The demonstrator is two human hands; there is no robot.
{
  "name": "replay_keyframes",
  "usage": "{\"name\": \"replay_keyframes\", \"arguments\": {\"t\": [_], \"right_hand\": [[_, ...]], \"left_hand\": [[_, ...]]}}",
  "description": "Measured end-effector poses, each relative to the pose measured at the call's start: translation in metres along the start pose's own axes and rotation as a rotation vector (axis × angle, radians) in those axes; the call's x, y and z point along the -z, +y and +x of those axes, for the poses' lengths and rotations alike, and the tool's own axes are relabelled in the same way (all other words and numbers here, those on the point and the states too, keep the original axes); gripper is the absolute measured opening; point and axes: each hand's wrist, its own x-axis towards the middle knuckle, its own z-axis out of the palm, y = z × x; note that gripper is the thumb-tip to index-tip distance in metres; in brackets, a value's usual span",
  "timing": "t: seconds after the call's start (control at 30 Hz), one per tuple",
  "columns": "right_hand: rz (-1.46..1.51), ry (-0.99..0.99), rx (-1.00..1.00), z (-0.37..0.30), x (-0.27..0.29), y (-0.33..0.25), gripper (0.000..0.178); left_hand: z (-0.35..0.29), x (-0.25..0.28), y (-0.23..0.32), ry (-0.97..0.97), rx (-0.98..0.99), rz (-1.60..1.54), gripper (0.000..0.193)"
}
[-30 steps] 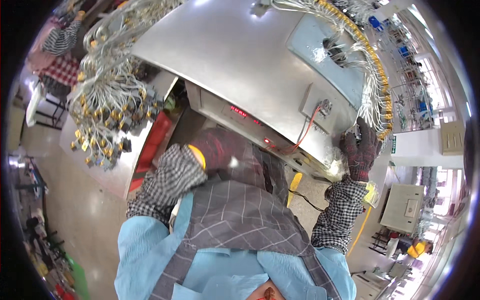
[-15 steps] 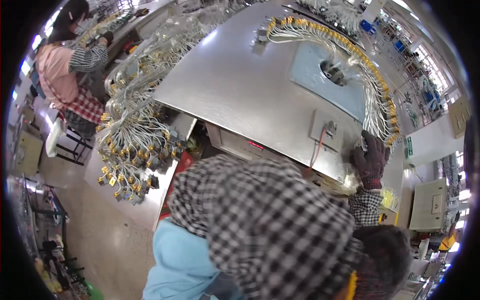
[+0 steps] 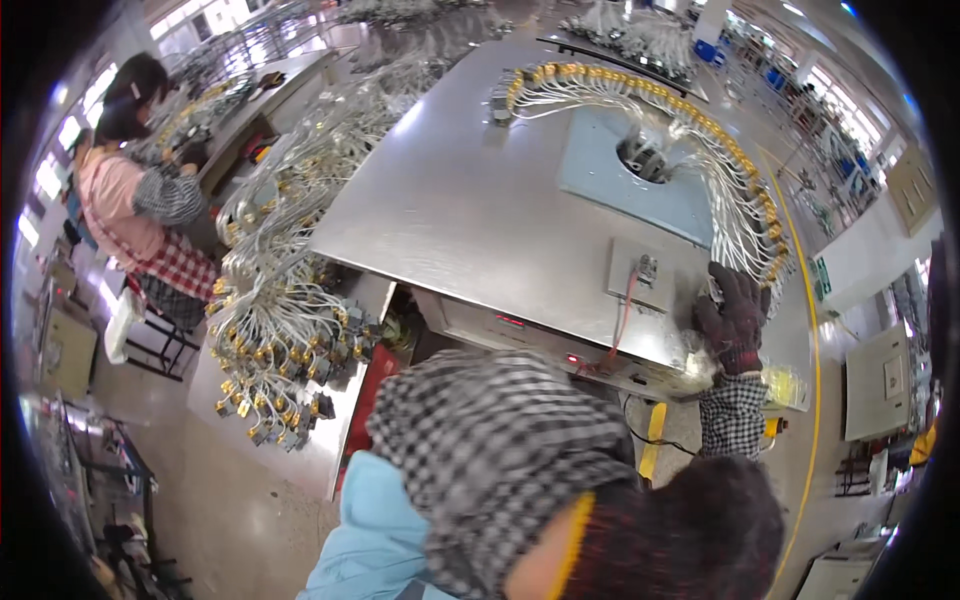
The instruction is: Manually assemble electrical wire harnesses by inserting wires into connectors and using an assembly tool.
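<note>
My right hand (image 3: 733, 318), in a dark knitted glove, rests at the right edge of the metal table, by the near end of an arc of white wires (image 3: 737, 200) tipped with yellow connectors. Its fingers are curled around a small pale piece that I cannot make out. Close to the camera is my left hand (image 3: 690, 530), in a dark glove with a yellow cuff; its fingers are blurred and hidden. My left forearm, in a checked sleeve, crosses in front of the table. Near my right hand a small metal fixture plate (image 3: 640, 275) with a red wire lies on the tabletop.
The metal table (image 3: 440, 190) bears a pale blue plate (image 3: 585, 165) with a round hole. Left of it, a large heap of white wire harnesses (image 3: 280, 330) overhangs a lower bench. A person (image 3: 130, 210) in a pink top works at the far left. A yellow line (image 3: 818, 370) marks the floor.
My left hand has shifted left, its yellow cuff showing more, and a red light has come into sight on the table front. My right hand stays at the wires while the whole view shifts slightly.
</note>
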Motion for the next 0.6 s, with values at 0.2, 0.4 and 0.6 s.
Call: {"name": "replay_keyframes", "arguments": {"t": [0.2, 0.4, 0.6], "right_hand": [[0.005, -0.077, -0.031, -0.002, 0.005, -0.013, 0.052], [0.264, -0.590, -0.125, 0.032, 0.038, 0.003, 0.064], [0.149, -0.277, -0.043, 0.118, 0.031, 0.057, 0.086]], "left_hand": [[0.047, -0.072, 0.028, 0.086, 0.042, 0.019, 0.033], [0.052, -0.002, -0.035, 0.127, -0.121, -0.080, 0.034], [0.030, 0.111, -0.228, 0.175, 0.211, 0.658, 0.058]]}}
